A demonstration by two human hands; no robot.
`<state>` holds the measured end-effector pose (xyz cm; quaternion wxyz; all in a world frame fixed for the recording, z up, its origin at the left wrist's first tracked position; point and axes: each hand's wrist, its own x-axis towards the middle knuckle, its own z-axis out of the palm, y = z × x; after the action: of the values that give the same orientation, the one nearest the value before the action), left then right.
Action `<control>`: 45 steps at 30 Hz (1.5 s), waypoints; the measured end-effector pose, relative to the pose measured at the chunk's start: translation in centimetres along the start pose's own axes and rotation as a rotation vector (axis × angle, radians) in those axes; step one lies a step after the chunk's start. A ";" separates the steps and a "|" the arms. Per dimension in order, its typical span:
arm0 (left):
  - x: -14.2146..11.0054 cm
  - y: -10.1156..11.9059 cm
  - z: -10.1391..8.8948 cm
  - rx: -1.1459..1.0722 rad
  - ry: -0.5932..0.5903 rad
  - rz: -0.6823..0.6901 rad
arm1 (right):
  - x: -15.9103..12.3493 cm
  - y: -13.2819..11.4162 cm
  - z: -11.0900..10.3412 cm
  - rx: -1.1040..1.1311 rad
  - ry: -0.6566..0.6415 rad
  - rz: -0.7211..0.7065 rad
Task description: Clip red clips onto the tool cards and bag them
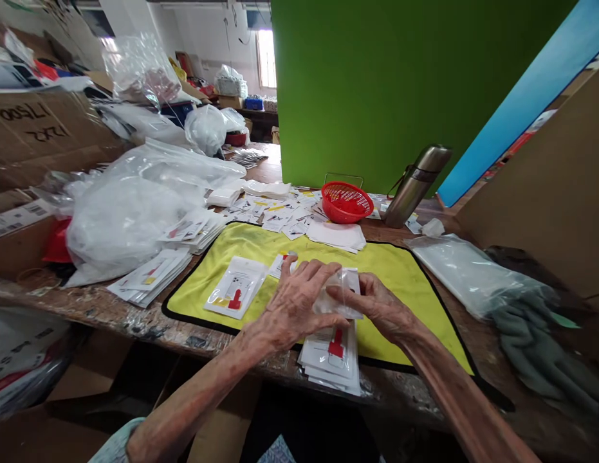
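Note:
My right hand (pixel 383 310) pinches a small clear plastic bag (pixel 348 297) between thumb and fingers, over the yellow cloth mat (pixel 403 273). My left hand (pixel 295 301) reaches across to the bag's left side, its fingers stretched out and thumb apart; whether its fingertips touch the bag I cannot tell. Under the hands, at the mat's front edge, lies a stack of bagged cards (pixel 332 357) with a red shape printed on them. Another bagged card (pixel 237 287) rests flat left of my left hand. Partly hidden behind that hand is a small card (pixel 278 265) with red on it.
Stacked bagged cards (pixel 152 275) and a big white plastic sack (pixel 135 206) stand at left. Behind the mat are loose cards (pixel 278 217), a red basket (pixel 346 204) and a steel flask (pixel 417 186). Clear bags (pixel 473 270) and a grey cloth (pixel 545 354) lie right.

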<state>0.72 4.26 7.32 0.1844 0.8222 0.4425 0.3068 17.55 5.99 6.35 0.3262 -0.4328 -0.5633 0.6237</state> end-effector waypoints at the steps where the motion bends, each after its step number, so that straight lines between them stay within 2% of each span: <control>1: -0.1 0.1 0.2 0.003 -0.001 0.000 | 0.1 0.0 0.2 -0.009 -0.020 0.001; 5: -0.6 -0.6 0.4 -0.083 0.058 -0.036 | 0.4 -0.2 0.4 -0.054 -0.105 -0.012; 7: -1.2 -1.5 -0.3 -0.176 0.114 -0.153 | 0.6 -0.4 0.1 -0.108 -0.123 -0.031; 10: -2.5 -3.4 -2.1 -0.550 0.258 -0.458 | 1.8 -0.4 -0.5 -0.268 -0.025 -0.078; 12: -3.2 -4.5 -3.3 -0.885 0.327 -0.628 | 3.3 0.0 -0.5 -0.495 0.062 -0.142; 14: -3.3 -5.3 -3.9 -1.135 0.356 -0.732 | 5.2 0.3 0.0 -0.745 0.111 -0.208; 16: -2.8 -5.8 -3.8 -1.269 0.366 -0.787 | 7.2 0.6 1.0 -0.910 0.137 -0.249; 21: -0.8 -6.5 -2.0 -1.389 0.425 -0.831 | 10.9 1.3 3.3 -1.087 0.161 -0.267; 24: -0.5 -6.9 -1.2 -1.391 0.425 -0.871 | 11.8 1.7 3.8 -1.176 0.166 -0.244; 28: -0.9 -7.3 -0.8 -1.389 0.416 -0.860 | 12.4 1.8 3.9 -1.217 0.197 -0.188; 32: -1.1 -7.5 -0.5 -1.420 0.414 -0.826 | 13.0 1.5 4.0 -1.192 0.231 -0.112; 40: -1.1 -7.4 -0.4 -1.423 0.412 -0.807 | 13.3 0.4 4.0 -1.056 0.220 0.034; 45: -1.3 -7.4 -0.3 -1.416 0.410 -0.789 | 13.4 -0.2 3.9 -0.971 0.199 0.071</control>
<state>-4.52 7.19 2.88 0.6671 0.2247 0.4252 0.5689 8.46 16.32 4.23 0.1177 -0.6112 -0.7398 0.2556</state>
